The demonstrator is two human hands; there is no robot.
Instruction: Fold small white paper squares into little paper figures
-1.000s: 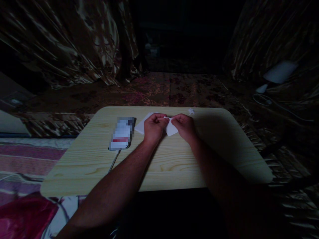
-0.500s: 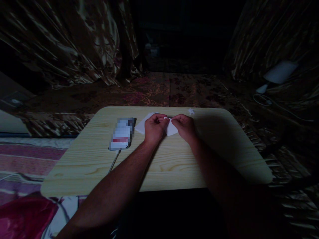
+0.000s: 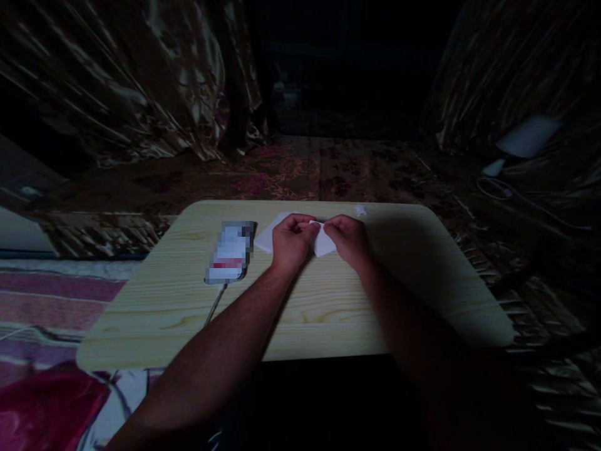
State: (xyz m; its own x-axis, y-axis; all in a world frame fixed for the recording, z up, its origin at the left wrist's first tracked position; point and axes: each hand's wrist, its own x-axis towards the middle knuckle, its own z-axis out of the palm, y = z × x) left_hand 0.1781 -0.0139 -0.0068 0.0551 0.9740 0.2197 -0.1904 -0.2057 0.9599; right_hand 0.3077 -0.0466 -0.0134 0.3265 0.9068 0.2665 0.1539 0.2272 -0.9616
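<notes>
A small sheet of white paper is held between my two hands over the middle of the table. My left hand pinches its upper left side, thumb on top. My right hand grips the upper right side, with fingers curled and partly hidden. Behind my left hand lies more white paper, flat on the wood and partly covered by the hand. Beyond my right hand, close to the far edge, sits a small white crumpled or folded piece.
A phone with a blurred screen lies left of my hands, a white cable running from its lower end. The wooden table has rounded corners. A white lamp stands at the right. Curtains hang behind, and striped bedding lies left.
</notes>
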